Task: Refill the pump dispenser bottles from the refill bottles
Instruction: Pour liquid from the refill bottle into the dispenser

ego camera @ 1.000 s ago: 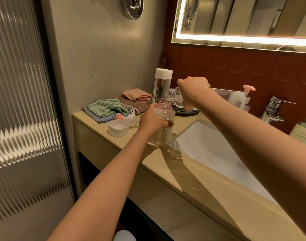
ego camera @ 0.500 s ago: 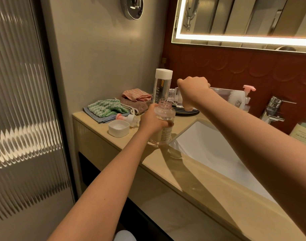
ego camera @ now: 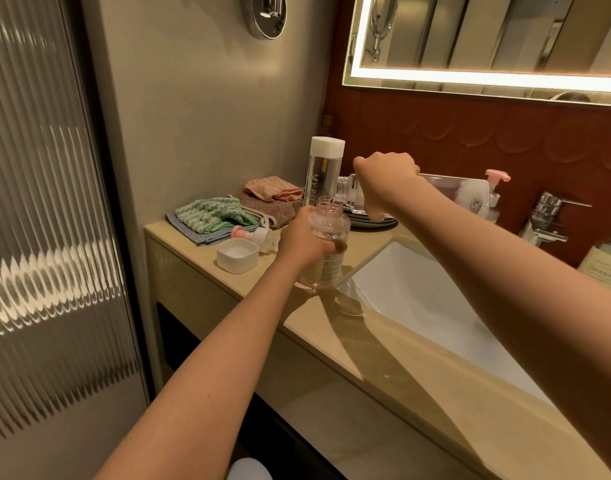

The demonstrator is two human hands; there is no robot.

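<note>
My left hand (ego camera: 302,239) grips a clear, pink-tinted dispenser bottle (ego camera: 326,252) that stands uncapped on the beige counter (ego camera: 397,362) by the sink's left corner. My right hand (ego camera: 383,183) holds a clear refill bottle (ego camera: 446,190) tipped on its side, its open threaded neck just above the dispenser's mouth. The pink and white pump head (ego camera: 255,235) lies on the counter to the left. A white cap (ego camera: 237,255) sits upside down next to it. A second pump bottle with a pink pump (ego camera: 494,192) stands behind the refill bottle.
A tall clear bottle with a white cap (ego camera: 323,171) stands at the back near a dark tray (ego camera: 370,221). Folded cloths (ego camera: 217,216) lie at the counter's left end. The white sink (ego camera: 432,306), a chrome faucet (ego camera: 548,216) and a green bottle (ego camera: 607,259) are to the right.
</note>
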